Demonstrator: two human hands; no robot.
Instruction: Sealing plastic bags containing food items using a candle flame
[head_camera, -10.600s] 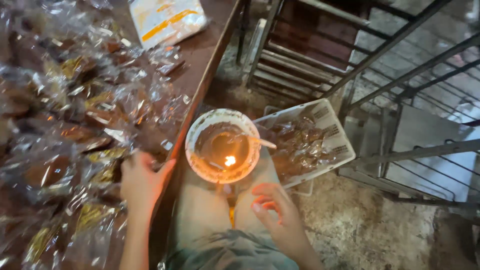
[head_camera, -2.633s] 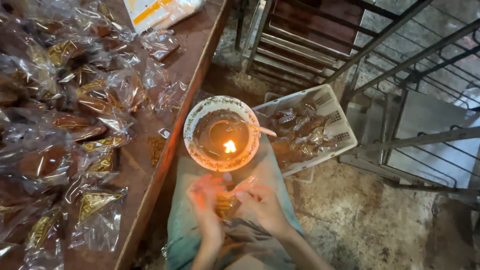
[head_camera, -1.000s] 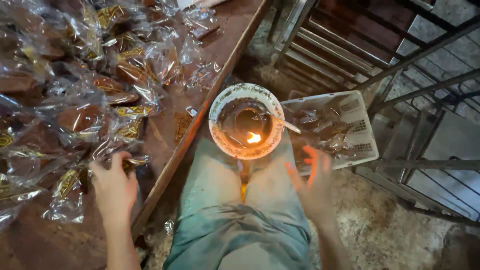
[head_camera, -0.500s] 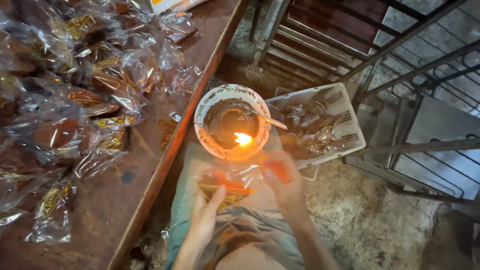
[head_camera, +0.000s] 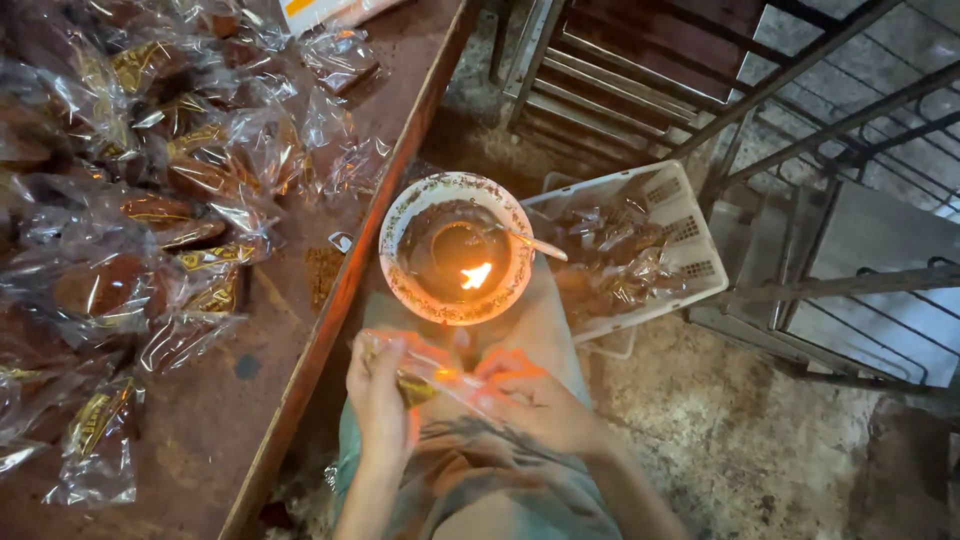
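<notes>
Both hands hold one clear plastic packet (head_camera: 425, 378) over my lap, just below a round bowl (head_camera: 402, 283) that rests on my knees. A small flame (head_camera: 477, 276) burns inside the bowl, and a spoon (head_camera: 535, 243) leans on its right rim. My left hand (head_camera: 381, 400) grips the packet's left end. My right hand (head_camera: 530, 400) pinches its right end, fingers lit orange by the flame. The packet's contents look brown and yellow.
A brown wooden table (head_camera: 290, 390) at left carries several clear packets of brown goods (head_camera: 150, 230). A white plastic basket (head_camera: 690, 270) holding more packets sits right of the bowl. Metal racks and bars (head_camera: 800, 130) stand beyond, over a rough concrete floor (head_camera: 760, 450).
One second ago my left hand was out on the table and my right hand was raised apart. Both have since come together over my lap on a packet near the flame.
</notes>
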